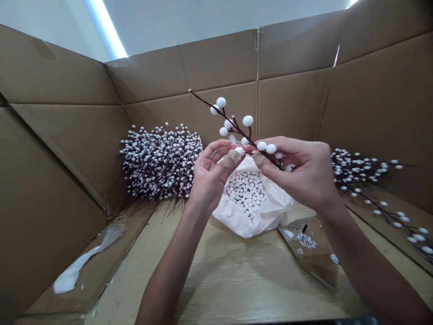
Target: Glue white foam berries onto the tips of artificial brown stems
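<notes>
My right hand (299, 169) grips a dark brown berry branch (241, 132) that slants up to the left, with several white balls on its twigs. Between the thumb and fingers of my left hand (214, 169) is a white berry (240, 151), held close beside the branch. Both thumbs wear tan wrappings. Whether that berry touches a twig is hard to make out. Below my hands, an open white plastic bag (233, 223) holds a heap of loose white berries (248, 192).
A thick pile of berry branches (162, 162) lies at the back left, more branches (361, 169) at the right. A cardboard piece (314, 257) with white smears lies front right. White plastic (72, 273) rests at left. Cardboard walls (219, 58) enclose the table (233, 280).
</notes>
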A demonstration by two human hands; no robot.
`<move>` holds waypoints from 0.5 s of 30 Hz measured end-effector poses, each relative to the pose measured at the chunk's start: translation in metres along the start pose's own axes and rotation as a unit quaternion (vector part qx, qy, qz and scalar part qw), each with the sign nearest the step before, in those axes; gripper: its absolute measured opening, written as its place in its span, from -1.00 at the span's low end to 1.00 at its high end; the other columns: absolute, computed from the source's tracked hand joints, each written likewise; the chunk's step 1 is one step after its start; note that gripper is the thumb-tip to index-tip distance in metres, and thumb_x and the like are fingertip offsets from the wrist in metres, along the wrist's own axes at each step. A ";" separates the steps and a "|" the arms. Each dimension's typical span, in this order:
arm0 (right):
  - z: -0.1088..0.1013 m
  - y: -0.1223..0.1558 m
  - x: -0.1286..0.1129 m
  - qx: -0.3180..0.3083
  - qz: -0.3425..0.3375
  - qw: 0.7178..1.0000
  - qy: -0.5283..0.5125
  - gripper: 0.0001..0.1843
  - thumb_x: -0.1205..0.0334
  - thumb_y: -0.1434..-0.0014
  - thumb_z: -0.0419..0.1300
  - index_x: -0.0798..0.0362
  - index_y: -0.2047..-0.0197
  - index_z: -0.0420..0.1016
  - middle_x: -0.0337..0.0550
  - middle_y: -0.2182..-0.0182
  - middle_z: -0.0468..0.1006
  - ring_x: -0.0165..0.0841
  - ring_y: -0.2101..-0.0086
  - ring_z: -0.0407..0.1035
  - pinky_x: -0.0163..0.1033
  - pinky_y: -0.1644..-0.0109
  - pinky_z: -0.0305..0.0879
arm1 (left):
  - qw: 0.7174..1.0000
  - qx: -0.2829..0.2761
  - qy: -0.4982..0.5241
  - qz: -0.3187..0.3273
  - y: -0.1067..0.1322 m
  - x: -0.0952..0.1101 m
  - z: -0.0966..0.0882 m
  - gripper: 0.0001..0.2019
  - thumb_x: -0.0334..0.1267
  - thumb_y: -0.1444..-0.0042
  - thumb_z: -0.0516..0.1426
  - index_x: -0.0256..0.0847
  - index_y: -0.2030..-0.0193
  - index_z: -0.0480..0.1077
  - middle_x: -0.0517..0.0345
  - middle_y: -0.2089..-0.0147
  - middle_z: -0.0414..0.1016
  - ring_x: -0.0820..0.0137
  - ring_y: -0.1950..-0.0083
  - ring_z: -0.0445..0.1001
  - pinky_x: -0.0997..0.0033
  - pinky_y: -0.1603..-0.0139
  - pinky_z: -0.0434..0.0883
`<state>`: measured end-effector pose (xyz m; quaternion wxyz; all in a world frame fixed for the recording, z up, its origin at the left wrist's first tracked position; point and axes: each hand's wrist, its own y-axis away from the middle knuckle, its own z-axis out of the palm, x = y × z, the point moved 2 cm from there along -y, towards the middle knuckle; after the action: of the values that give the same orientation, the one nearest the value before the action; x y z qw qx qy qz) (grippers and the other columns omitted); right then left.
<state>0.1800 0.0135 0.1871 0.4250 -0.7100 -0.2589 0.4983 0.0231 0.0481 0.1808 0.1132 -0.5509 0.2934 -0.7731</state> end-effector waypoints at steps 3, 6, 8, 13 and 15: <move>0.000 0.000 0.000 0.000 -0.004 1.000 0.007 -0.77 0.41 0.03 0.25 0.01 0.27 0.62 -0.24 0.34 0.63 -0.39 0.41 0.44 -0.34 0.47 0.34 | 1.000 0.003 -0.006 -0.004 0.001 -0.001 0.001 -0.77 -0.29 0.05 0.30 -0.16 0.24 0.39 0.20 0.20 0.54 0.34 0.01 0.53 0.31 -0.11 0.43; -0.001 0.000 -0.001 -0.003 -0.006 1.000 0.009 -0.77 0.41 0.03 0.24 0.01 0.27 0.62 -0.23 0.34 0.63 -0.38 0.40 0.46 -0.33 0.47 0.34 | 1.000 0.003 -0.007 -0.005 0.001 -0.002 0.001 -0.77 -0.29 0.05 0.30 -0.15 0.24 0.40 0.21 0.18 0.54 0.34 0.00 0.53 0.32 -0.11 0.43; -0.001 0.000 -0.001 -0.006 -0.009 1.000 0.012 -0.76 0.41 0.03 0.24 0.01 0.27 0.62 -0.23 0.33 0.63 -0.37 0.39 0.46 -0.32 0.46 0.35 | 1.000 0.004 -0.007 -0.003 0.001 -0.001 0.001 -0.78 -0.29 0.05 0.31 -0.15 0.24 0.42 0.21 0.18 0.54 0.35 0.02 0.53 0.33 -0.09 0.44; -0.001 0.000 -0.002 -0.013 -0.021 0.999 0.026 -0.74 0.44 0.03 0.22 0.00 0.26 0.62 -0.24 0.33 0.63 -0.40 0.42 0.43 -0.31 0.42 0.36 | 1.000 0.016 -0.003 0.009 0.001 0.000 0.001 -0.78 -0.33 0.08 0.32 -0.17 0.24 0.49 0.23 0.27 0.56 0.40 0.13 0.56 0.38 -0.02 0.48; -0.002 0.001 -0.002 -0.011 -0.024 0.999 0.032 -0.73 0.45 0.03 0.22 0.00 0.26 0.62 -0.25 0.34 0.63 -0.41 0.43 0.42 -0.31 0.43 0.35 | 1.000 0.023 -0.009 0.016 0.001 0.000 0.002 -0.78 -0.33 0.09 0.32 -0.17 0.24 0.50 0.23 0.28 0.56 0.39 0.13 0.56 0.37 -0.02 0.48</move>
<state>0.1807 0.0110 0.1879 0.4373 -0.7239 -0.2671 0.4620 0.0244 0.0468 0.1805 0.1410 -0.5499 0.2832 -0.7730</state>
